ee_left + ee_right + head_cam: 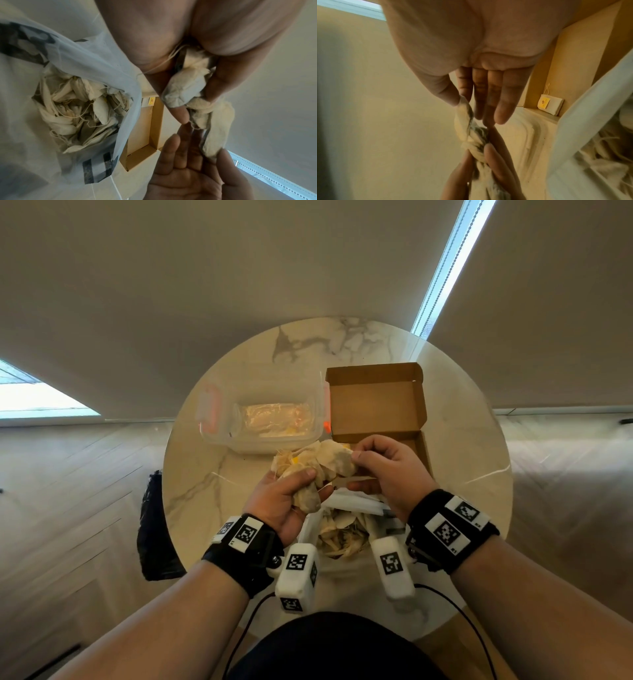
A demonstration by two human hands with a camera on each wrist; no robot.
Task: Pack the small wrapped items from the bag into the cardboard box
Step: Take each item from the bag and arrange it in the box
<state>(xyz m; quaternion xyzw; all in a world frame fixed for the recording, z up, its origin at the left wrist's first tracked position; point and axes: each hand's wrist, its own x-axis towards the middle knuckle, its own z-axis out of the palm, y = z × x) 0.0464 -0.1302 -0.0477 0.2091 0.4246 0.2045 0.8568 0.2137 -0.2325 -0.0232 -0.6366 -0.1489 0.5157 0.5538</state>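
Together, hands: both worked one clump.
Left hand [287, 501]: gripped the teabag clump [315, 470].
Right hand [387, 470]: pinched one teabag off it.
Cardboard box [376, 402]: open, behind.

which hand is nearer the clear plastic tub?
Left. The left hand holds its clump of tea bags just in front of the tub; the right hand is over the cardboard box.

My head camera looks down on the worktop [212, 440]; both wrist cameras look close along my fingers [181, 115], sharing the tea bags [465, 121].
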